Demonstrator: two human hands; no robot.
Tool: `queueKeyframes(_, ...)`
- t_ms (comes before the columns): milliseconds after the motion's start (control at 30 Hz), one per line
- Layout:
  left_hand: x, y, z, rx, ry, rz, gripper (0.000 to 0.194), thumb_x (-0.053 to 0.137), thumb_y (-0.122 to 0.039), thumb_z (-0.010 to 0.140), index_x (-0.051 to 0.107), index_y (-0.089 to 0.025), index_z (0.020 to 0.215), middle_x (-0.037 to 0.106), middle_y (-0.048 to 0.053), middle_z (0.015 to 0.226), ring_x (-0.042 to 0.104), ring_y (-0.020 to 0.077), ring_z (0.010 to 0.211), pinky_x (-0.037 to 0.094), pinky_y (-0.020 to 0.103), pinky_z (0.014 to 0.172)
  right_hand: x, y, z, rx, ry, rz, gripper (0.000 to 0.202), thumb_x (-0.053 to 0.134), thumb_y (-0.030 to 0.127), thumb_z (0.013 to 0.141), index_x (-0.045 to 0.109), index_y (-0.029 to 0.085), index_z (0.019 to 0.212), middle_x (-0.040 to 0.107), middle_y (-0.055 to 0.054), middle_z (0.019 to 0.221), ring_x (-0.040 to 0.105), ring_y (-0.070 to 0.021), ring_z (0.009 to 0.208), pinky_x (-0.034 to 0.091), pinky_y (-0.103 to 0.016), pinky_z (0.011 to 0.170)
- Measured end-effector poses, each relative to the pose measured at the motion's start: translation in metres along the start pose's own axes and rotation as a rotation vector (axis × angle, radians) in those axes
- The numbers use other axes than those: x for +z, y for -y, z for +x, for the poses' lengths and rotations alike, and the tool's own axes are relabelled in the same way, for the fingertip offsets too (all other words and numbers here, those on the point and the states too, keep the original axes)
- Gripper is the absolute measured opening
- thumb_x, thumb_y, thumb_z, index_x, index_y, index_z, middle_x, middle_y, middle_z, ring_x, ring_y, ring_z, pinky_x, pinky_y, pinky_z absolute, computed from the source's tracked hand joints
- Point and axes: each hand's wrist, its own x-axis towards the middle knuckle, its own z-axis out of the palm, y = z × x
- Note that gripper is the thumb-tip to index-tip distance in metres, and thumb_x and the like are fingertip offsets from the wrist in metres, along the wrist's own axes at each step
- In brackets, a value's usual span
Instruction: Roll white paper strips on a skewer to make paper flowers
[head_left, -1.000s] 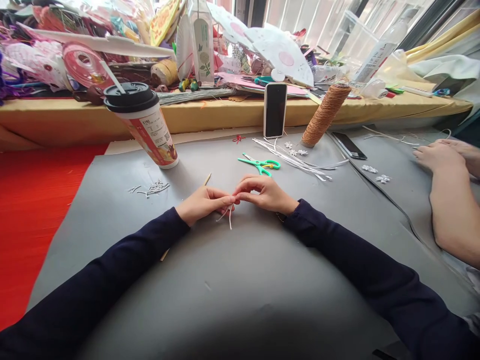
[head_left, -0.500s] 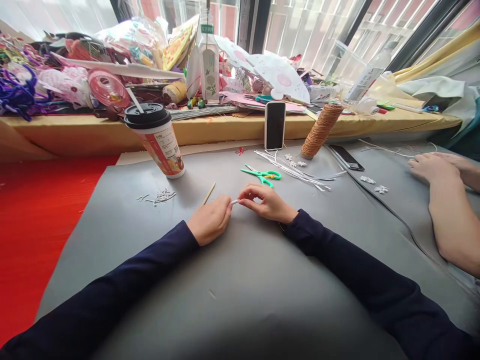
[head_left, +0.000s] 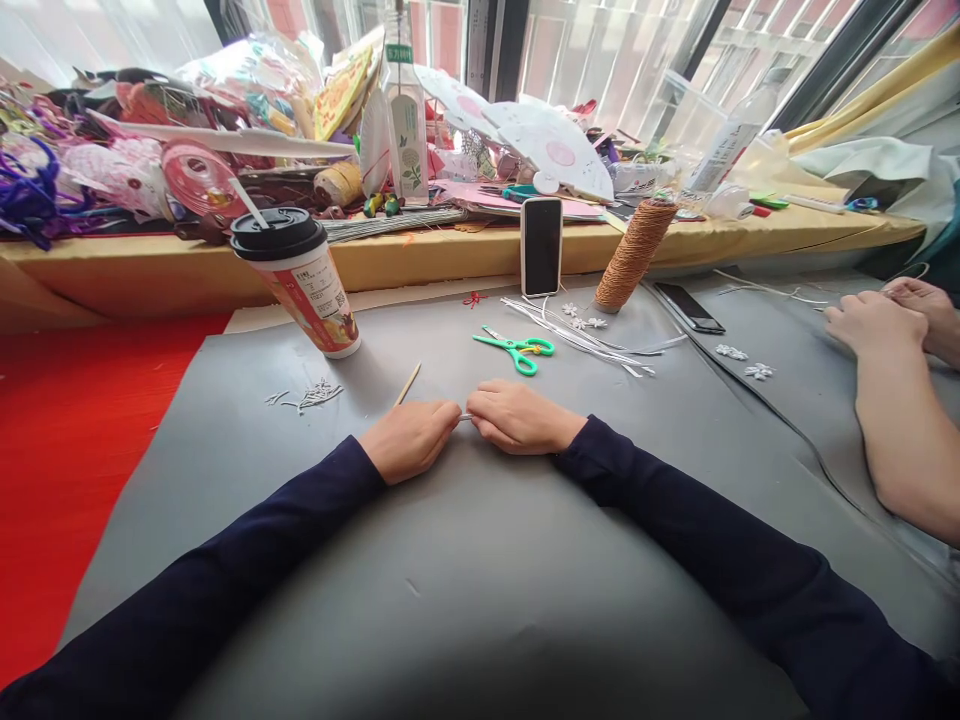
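My left hand and my right hand meet almost fingertip to fingertip over the grey tabletop. Both are closed on a thin white strip, of which only a short piece shows between them. A pale pointed wooden stick lies just beyond my left hand. Past my right hand rest green-handled scissors, blades pointing left. Long white strips lie behind the scissors, with small white flower shapes beside them. Short white clippings form a little heap to the left.
A lidded paper cup with a straw stands at the left. At the back are an upright phone and a brown cord spool. Another person's hands work at the right, near a flat phone. Craft materials crowd the ledge.
My right hand has turned over, its fingers folding down around the strip, and come closer to my left hand. The view has shifted slightly, so the tabletop things appear a bit further left.
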Motion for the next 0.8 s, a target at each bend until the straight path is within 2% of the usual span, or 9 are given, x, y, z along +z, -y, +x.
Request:
queueKeyframes(267,-0.003,0.004,0.001,0.068,0.001,0.038,0.025,0.024,-0.015,0.085,0.049,-0.016,0.088,0.055,0.006,0.081,0.049,0.0157,0.069,0.037,0.026,0.063,0.0,-0.005,-0.001,-0.042,-0.012,0.023,0.018,0.029,0.018,0.08,0.044,0.017,0.071,0.045,-0.004,0.065,0.037,-0.0158,0.065,0.031,-0.028,0.066)
queueKeyframes(433,-0.004,0.005,-0.001,0.122,-0.072,-0.038,0.022,0.027,-0.013,0.083,0.049,-0.015,0.085,0.055,0.005,0.078,0.048,0.0138,0.068,0.037,0.024,0.062,0.001,0.003,0.0,0.036,-0.085,0.329,0.02,0.024,0.019,0.082,0.038,0.018,0.067,0.041,-0.002,0.064,0.037,-0.014,0.063,0.033,-0.026,0.063)
queueKeyframes(600,-0.001,0.004,0.0,0.071,-0.124,0.078,0.024,0.028,-0.024,0.086,0.05,-0.015,0.089,0.055,0.006,0.076,0.048,0.0142,0.064,0.036,0.026,0.061,0.002,0.005,0.002,0.22,-0.03,0.582,0.023,0.023,0.019,0.084,0.031,0.019,0.062,0.038,0.002,0.06,0.034,-0.0114,0.057,0.031,-0.024,0.06)
queueKeyframes(700,0.002,0.002,0.002,0.07,-0.118,0.151,0.026,0.027,-0.028,0.087,0.05,-0.015,0.087,0.055,0.005,0.074,0.049,0.0145,0.063,0.035,0.027,0.062,0.001,0.005,0.001,0.224,-0.002,0.611,0.025,0.023,0.019,0.085,0.031,0.019,0.062,0.037,0.003,0.059,0.035,-0.0111,0.058,0.03,-0.024,0.061)
queueKeyframes(800,0.003,0.0,0.001,0.019,-0.1,0.152,0.028,0.023,-0.027,0.088,0.049,-0.016,0.082,0.055,0.004,0.071,0.049,0.0137,0.06,0.034,0.026,0.057,0.0,0.003,0.0,0.169,0.0,0.53,0.026,0.022,0.023,0.087,0.035,0.019,0.064,0.04,0.002,0.06,0.036,-0.0118,0.059,0.031,-0.025,0.063)
